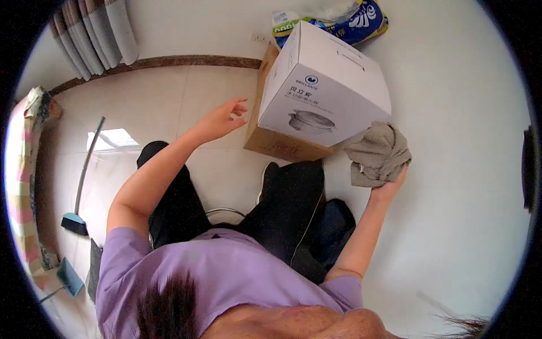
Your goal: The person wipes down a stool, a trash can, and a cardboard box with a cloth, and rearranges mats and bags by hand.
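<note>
My right hand (pixel 400 179) is closed on a crumpled grey-brown cloth (pixel 378 153), which hides most of its fingers. The cloth is beside the lower right corner of a white box (pixel 333 73) printed with a picture of a pot. The white box rests on a brown cardboard box (pixel 282 144). To the left of the boxes, my left hand (pixel 226 117) is in the air with nothing in it. Its fingers are apart and slightly bent, near the white box but not touching it.
A blue and green plastic package (pixel 361 25) lies behind the white box. On the left are a broom (pixel 76 220), a blue dustpan (pixel 70 277) and a checked cloth cover (pixel 21 181). A curtain (pixel 101 37) hangs at the upper left.
</note>
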Action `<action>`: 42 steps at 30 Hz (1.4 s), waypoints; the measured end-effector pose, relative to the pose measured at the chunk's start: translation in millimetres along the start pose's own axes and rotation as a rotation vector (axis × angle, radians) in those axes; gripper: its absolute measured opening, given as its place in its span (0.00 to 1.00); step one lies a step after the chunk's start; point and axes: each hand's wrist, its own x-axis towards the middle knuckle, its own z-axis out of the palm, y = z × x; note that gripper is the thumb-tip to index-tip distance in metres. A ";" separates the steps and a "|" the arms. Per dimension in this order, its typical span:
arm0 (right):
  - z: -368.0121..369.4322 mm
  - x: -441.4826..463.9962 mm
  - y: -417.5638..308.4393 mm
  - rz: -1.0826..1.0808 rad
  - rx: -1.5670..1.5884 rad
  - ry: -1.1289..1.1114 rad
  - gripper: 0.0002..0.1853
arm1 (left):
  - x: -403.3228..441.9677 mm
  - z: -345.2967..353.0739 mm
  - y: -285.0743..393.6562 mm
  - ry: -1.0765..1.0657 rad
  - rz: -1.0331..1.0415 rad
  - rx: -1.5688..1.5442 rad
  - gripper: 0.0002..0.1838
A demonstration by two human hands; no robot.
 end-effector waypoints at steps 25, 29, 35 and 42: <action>181.9 86.2 65.5 -0.445 -1.263 -0.662 0.24 | 115.3 40.9 -18.1 0.181 0.445 0.149 0.44; 238.3 68.1 70.9 -0.560 -1.186 -0.852 0.21 | 117.6 41.6 -25.6 0.214 0.460 0.182 0.44; 237.8 104.5 55.7 -0.414 -1.060 -0.605 0.17 | 114.4 12.1 9.9 0.157 0.562 0.167 0.44; 267.3 150.4 118.0 -0.620 -1.387 -0.841 0.23 | 134.8 15.4 0.9 0.215 0.708 0.160 0.44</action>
